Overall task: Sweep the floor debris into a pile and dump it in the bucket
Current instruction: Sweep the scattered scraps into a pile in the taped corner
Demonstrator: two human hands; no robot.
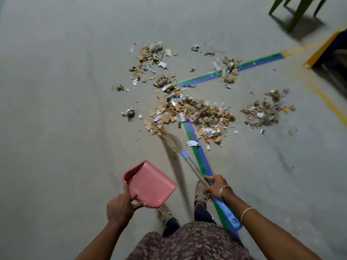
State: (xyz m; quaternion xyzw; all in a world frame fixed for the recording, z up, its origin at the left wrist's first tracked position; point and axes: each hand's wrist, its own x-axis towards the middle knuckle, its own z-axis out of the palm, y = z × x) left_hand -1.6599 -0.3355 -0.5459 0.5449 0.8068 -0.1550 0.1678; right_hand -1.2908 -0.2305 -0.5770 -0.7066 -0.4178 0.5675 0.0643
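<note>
Cardboard scraps, paper bits and wrappers lie scattered over the grey floor, thickest in a central heap (199, 111), with smaller patches at the back (150, 55), back right (230, 69) and right (262, 112). My right hand (216, 186) grips the handle of a grass broom (171, 142) with a blue collar; its bristles touch the near left edge of the central heap. My left hand (121, 208) holds a pink dustpan (150, 182) by its rear edge, lifted off the floor in front of my feet. No bucket is in view.
Green and blue floor tape (199, 154) runs from my feet to the debris and bends to the right. Green chair legs (296, 14) stand at the top right. A yellow-edged dark object (326, 47) sits at the right edge. A yellow line (330, 106) marks the floor there.
</note>
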